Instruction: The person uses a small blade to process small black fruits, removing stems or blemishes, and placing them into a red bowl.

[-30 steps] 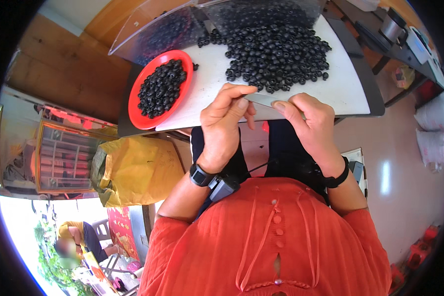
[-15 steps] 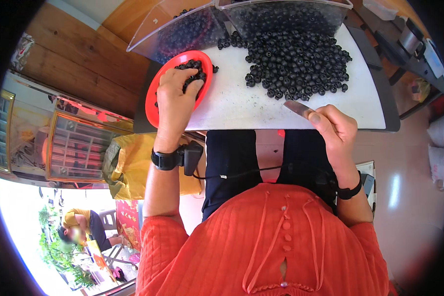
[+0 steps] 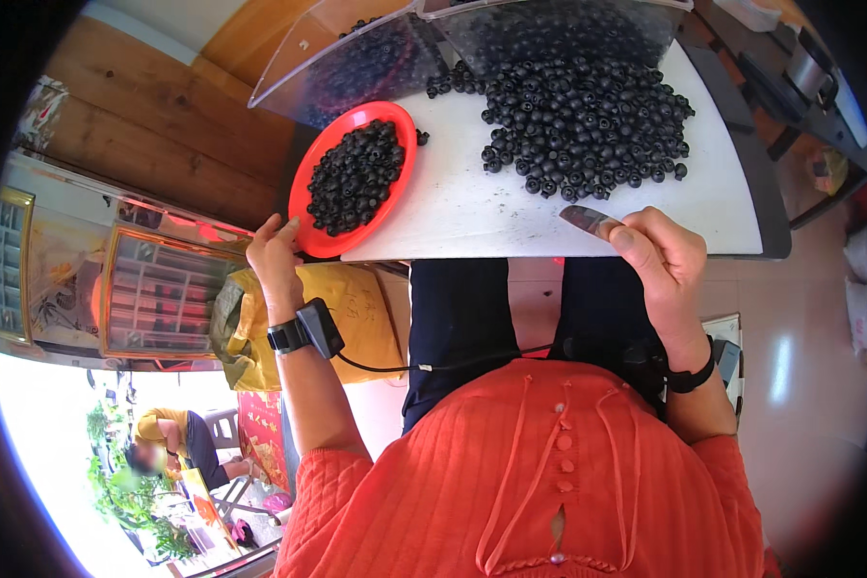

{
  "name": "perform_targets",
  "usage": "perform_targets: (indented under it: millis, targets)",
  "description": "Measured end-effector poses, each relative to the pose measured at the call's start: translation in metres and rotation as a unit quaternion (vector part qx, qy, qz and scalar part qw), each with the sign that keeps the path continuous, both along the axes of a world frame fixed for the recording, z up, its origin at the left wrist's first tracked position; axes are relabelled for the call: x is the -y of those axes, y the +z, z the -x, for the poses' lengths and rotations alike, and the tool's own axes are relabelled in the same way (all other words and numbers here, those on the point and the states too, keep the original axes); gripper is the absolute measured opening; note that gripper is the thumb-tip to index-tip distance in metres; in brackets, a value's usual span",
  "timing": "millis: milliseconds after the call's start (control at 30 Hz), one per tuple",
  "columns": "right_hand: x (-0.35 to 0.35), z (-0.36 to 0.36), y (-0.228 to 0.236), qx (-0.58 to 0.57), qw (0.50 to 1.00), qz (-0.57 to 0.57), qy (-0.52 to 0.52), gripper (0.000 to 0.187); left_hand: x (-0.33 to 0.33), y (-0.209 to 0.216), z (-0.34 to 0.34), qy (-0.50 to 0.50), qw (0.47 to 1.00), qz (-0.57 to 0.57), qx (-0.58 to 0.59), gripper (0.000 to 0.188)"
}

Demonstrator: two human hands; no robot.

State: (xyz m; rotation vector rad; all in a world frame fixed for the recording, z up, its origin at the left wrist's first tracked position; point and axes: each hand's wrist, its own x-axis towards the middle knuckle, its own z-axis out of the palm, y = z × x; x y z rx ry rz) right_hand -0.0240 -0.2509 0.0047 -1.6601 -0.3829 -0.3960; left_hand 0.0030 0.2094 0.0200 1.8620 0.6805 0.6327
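Note:
A red oval plate (image 3: pixel 404 183) sits at the left of the white work surface (image 3: pixel 462 207), heaped with small round black pieces (image 3: pixel 356 173). At the plate's near-left rim, my left hand (image 3: pixel 275 255) pinches the edge between its fingers; the fingertips are partly hidden. My right hand (image 3: pixel 660 255) grips a small knife (image 3: pixel 584 218), its short dark blade pointing left, low over the near edge of the surface. Just beyond the blade spreads a large pile of the same black pieces (image 3: pixel 588 125), several of which show a round hole.
Behind the pile stand two clear plastic bins, the left bin (image 3: pixel 289 72) and the right bin (image 3: pixel 549 29), both holding black pieces. A yellow bag (image 3: pixel 356 313) is below my left arm. A cable (image 3: pixel 385 368) runs from my left wrist device. A person (image 3: pixel 178 438) sits far left.
My left hand has left the black pieces in the plate and moved down and left to its rim, uncovering the heap. My right hand keeps the knife, shifted very slightly.

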Motion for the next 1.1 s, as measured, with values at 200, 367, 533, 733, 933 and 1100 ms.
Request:
perform_targets:
  millis: [200,367,533,733,933,1100]
  targets:
    - [-0.002,0.002,0.001,-0.003,1.0,0.008,-0.007,0.027,0.012,0.006,-0.005,-0.005,0.981,0.172,0.092,0.047]
    - [-0.003,0.002,0.0,0.0,1.0,0.004,-0.011,0.029,-0.011,0.008,-0.002,-0.175,0.939,0.294,0.022,0.029]
    - [-0.004,0.002,-0.002,0.006,1.0,-0.001,-0.013,0.031,0.009,0.007,-0.002,-0.189,0.948,0.258,-0.005,0.023]
    - [-0.004,0.003,0.0,0.004,1.0,0.017,-0.018,0.031,0.038,0.013,-0.004,-0.211,0.945,0.249,-0.005,0.024]
    - [-0.007,0.005,-0.001,0.007,1.0,0.012,-0.016,0.029,0.061,0.018,-0.008,-0.242,0.944,0.225,-0.006,0.024]
    - [-0.005,0.005,0.001,0.01,0.999,0.024,-0.02,0.027,0.066,0.013,-0.008,-0.248,0.928,0.277,0.026,0.024]
